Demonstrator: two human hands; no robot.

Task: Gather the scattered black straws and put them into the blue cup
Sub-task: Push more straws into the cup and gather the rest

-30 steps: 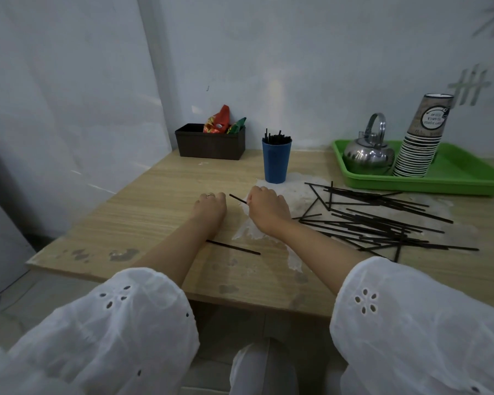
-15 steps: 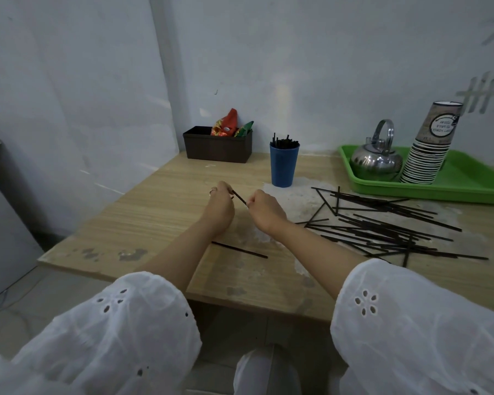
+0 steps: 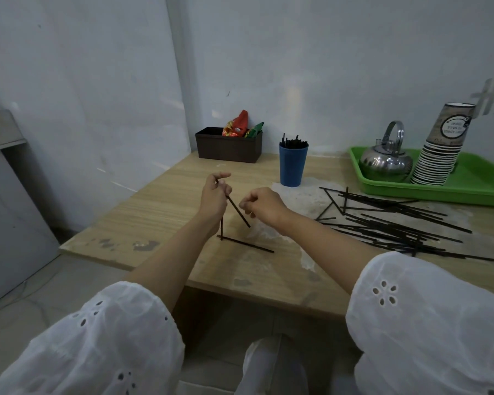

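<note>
The blue cup (image 3: 293, 166) stands at the back of the wooden table (image 3: 160, 212) with several black straws (image 3: 293, 143) upright in it. My left hand (image 3: 214, 196) is raised above the table and pinches a slanted black straw (image 3: 238, 212); a second straw (image 3: 221, 228) hangs down from the same hand. My right hand (image 3: 264, 205) hovers just right of the slanted straw, its fingers curled, and I cannot see whether they touch it. One loose straw (image 3: 246, 244) lies on the table below my hands. A scattered pile of straws (image 3: 397, 226) lies to the right.
A green tray (image 3: 474, 192) at the back right holds a steel kettle (image 3: 385, 162) and a stack of paper cups (image 3: 439, 149). A dark brown box (image 3: 228, 148) with snack packets sits against the wall. The table's front edge (image 3: 240, 289) is near my arms.
Both hands lifted off the table with a straw between them. The straw now rests in my left hand, tilted downward, and my right hand has drawn slightly to the right.
</note>
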